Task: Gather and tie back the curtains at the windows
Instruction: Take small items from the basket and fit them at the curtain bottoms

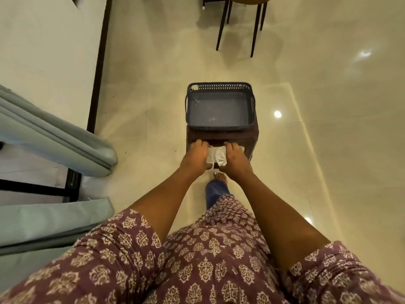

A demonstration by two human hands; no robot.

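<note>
Pale green curtains [54, 141] hang bunched at your far left, well apart from the dark stool [221, 137] in front of you with the grey basket [219, 106] on top. Your left hand [195, 156] and right hand [235, 159] both curl around a small white bundle of ties [215, 155], holding it just above the stool's near edge.

A glossy cream tiled floor [306, 88] fills the view, mirroring ceiling lights at three o'clock. At twelve o'clock stand thin dark chair legs [255, 29]. A pale wall [43, 51] with a dark edge strip [99, 62] runs at ten o'clock. In the middle, a dark wooden stool [221, 134] carries a grey plastic basket [219, 106]
</note>
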